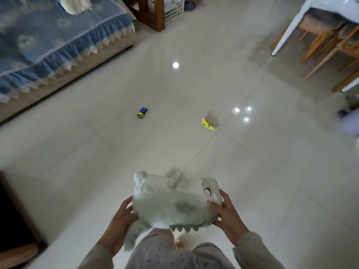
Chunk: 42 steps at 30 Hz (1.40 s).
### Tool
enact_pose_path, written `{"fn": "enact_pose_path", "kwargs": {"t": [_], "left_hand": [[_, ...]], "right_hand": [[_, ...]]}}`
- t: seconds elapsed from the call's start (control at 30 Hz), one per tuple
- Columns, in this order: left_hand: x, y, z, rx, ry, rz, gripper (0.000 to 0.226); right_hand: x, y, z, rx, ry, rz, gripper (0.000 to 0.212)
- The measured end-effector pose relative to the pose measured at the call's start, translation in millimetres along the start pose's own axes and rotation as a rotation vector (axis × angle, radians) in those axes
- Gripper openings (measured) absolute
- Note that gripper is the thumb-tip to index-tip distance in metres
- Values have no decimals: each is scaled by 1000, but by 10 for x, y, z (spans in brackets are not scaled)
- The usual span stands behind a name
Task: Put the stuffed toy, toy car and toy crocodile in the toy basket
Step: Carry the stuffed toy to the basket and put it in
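my left hand [121,216] and right hand [226,212] clasp the stuffed toy [172,200] from both sides; toy car [142,112] and toy crocodile [207,124] lie on the floor [252,171]

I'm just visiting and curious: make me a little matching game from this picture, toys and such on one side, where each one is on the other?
Things:
1. stuffed toy
2. toy car
3. toy crocodile
4. white basket

Places:
A. on the floor, right of the car
B. far end of the room, beside wooden furniture
C. held between both hands
D. on the floor, nearer the blue-covered sofa

Pairs: 1-C, 2-D, 3-A, 4-B
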<state>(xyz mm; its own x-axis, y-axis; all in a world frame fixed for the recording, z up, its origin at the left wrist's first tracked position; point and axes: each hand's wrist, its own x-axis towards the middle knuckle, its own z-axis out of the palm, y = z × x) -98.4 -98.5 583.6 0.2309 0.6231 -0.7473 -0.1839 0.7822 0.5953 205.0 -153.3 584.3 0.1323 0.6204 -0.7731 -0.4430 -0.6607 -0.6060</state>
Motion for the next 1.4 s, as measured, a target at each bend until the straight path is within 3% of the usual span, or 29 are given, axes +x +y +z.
{"fn": "enact_pose_path", "kwargs": {"t": [0.3,0.67,0.87,1.1,1.27,1.4], "left_hand": [[1068,1336,354,165,-62,-20,56],[2139,2650,1074,192,-97,12,46],[2817,3091,1467,189,-15,19,46],[3588,3808,2038,158,97,86,41],[3998,4183,2266,57,160,149,27],[4406,4558,2367,27,197,171,29]], "right_hand": [[776,-1024,340,49,101,-78,38],[1737,-2283,545,93,169,-170,48],[2498,-3027,504,76,122,-134,37],[3276,-4236,483,-13,38,-125,49],[3751,-5093,615,-93,-23,-146,43],[4160,-5553,777,-93,-48,-168,42]]}}
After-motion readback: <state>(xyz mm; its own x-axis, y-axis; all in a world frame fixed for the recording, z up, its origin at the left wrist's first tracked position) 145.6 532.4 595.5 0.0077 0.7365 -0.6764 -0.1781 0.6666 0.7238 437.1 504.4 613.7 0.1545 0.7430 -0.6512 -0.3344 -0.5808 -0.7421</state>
